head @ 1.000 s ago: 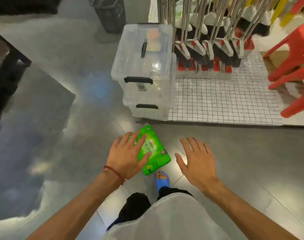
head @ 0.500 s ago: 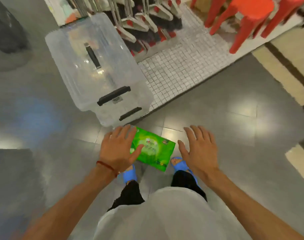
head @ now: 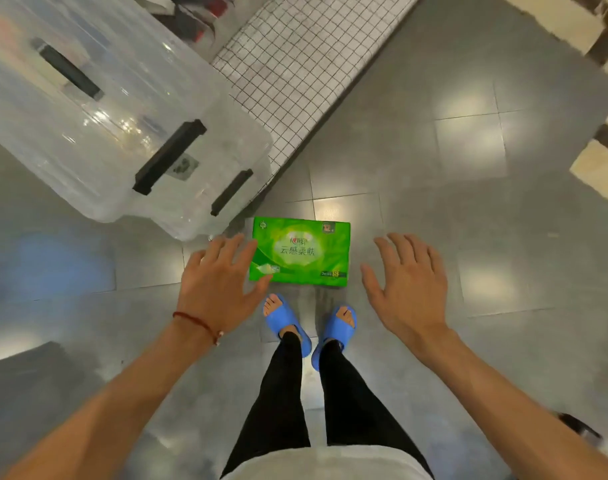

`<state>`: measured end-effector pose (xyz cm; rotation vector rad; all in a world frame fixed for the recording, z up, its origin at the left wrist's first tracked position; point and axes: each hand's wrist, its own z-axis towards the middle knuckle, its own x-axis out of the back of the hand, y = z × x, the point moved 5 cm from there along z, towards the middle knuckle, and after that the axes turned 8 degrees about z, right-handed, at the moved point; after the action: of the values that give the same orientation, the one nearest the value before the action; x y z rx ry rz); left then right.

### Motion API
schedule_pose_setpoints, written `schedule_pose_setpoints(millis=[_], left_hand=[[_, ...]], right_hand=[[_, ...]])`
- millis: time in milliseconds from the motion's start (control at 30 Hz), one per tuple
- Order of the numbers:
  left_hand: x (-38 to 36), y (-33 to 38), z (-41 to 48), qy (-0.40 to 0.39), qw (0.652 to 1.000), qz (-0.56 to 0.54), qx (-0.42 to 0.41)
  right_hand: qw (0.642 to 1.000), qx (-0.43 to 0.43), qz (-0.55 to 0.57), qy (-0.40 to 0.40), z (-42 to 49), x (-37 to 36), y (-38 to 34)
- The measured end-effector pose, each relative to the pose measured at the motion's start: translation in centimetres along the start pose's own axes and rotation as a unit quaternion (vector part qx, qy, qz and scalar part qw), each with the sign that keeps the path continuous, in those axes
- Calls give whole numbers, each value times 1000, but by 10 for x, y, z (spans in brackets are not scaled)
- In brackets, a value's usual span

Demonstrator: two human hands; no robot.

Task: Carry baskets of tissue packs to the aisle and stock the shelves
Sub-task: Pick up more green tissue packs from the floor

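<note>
The green tissue pack (head: 299, 252) has left the left hand (head: 222, 277) and now lies on the floor. Both grips are spread apart, right hand (head: 408, 285) empty too. It probably needs picking up again.

The green tissue pack (head: 300, 252) has a glossy plastic wrap, the stacked storage boxes (head: 115, 116) are clear shiny plastic with matt black handles, and the grey tiled floor (head: 468, 202) is smooth and reflective.

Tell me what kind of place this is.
Probably a household-goods shop floor: stacked clear storage bins beside a grid-patterned display platform, a retail green tissue pack, all on grey floor tiles.
</note>
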<state>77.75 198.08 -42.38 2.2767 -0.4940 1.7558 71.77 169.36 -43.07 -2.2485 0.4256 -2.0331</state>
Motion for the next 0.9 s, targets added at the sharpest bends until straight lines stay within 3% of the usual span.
schedule_pose_setpoints(millis=[300, 533, 767, 900], left_hand=[[-185, 44, 55, -65, 996, -13, -51], [-365, 73, 88, -47, 996, -4, -74], [-515, 33, 125, -51, 998, 13, 18], [-576, -11, 152, -57, 986, -75, 138]], right_hand=[[998, -55, 13, -41, 4, -185, 84], [994, -65, 12, -82, 25, -377, 146], [987, -102, 16, -123, 51, -531, 179], [955, -217, 163, -120, 68, -588, 198]])
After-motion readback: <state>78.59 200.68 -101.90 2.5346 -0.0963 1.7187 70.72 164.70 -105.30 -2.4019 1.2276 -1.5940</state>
